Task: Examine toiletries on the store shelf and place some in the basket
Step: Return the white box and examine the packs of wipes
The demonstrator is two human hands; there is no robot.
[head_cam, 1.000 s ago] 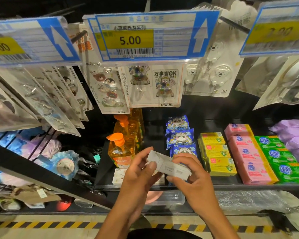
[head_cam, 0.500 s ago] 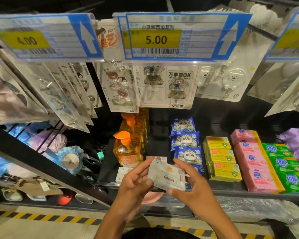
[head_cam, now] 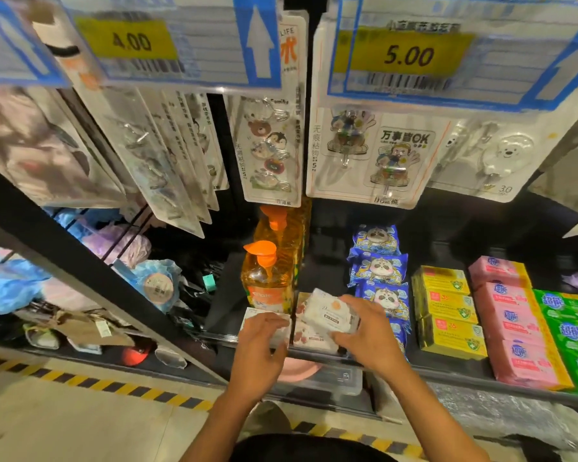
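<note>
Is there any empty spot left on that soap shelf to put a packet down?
Bare shelf shows between the orange pump bottles and the blue panda packets, and just left of the bottles. The yellow boxes, pink boxes and green boxes sit packed side by side.

**Shelf (head_cam: 327, 261) layout, centred on the small pack (head_cam: 331, 311).** The right hand (head_cam: 367, 341) holds the pack above a row of boxes (head_cam: 309, 335) at the shelf's front edge.
- **9 o'clock:** the left hand (head_cam: 261, 348) rests on a flat box (head_cam: 264, 316).
- **11 o'clock:** pump bottles (head_cam: 267, 281), one behind another.
- **1 o'clock:** panda packets (head_cam: 377, 265) in a file running back.
- **3 o'clock:** three rows of cartons (head_cam: 511, 325).
- **12 o'clock, overhead:** hook cards (head_cam: 374, 155) hang below price tags (head_cam: 407, 58).
</note>
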